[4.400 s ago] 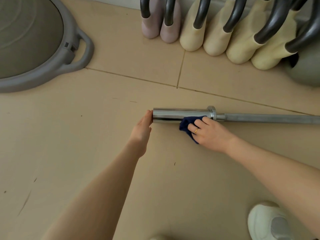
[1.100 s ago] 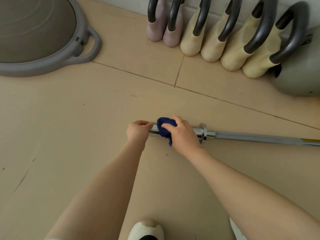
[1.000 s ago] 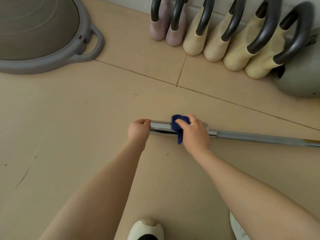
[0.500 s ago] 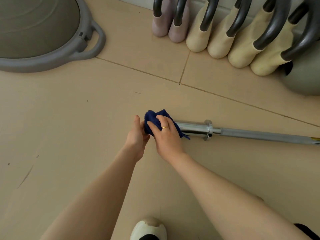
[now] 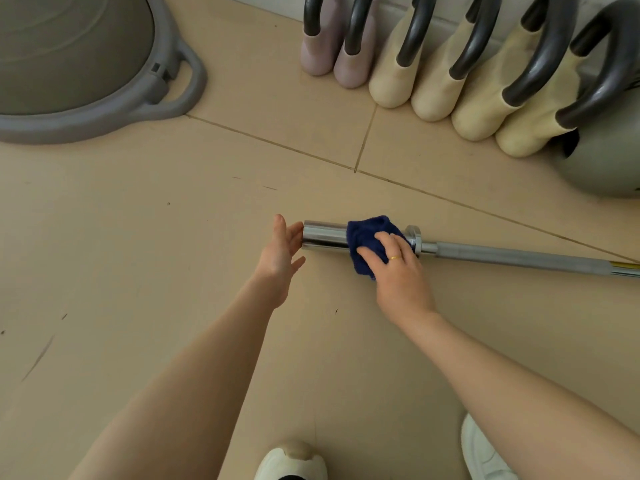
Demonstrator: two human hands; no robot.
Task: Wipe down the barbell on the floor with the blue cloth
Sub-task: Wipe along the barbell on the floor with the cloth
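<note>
right hand (image 5: 398,271) pressing blue cloth (image 5: 367,237), barbell (image 5: 502,256)

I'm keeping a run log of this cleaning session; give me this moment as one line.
step: wiping sleeve | right hand: presses blue cloth on barbell | left hand: open at sleeve end | shaft: not covered by cloth

Beige tiled floor (image 5: 138,271) with dark grout lines, scuffed, pale wall base (image 5: 388,12), soft even light

Single head view, looking steeply down and forward; floor (image 5: 173,271) close, forearms entering from bottom edge.
</note>
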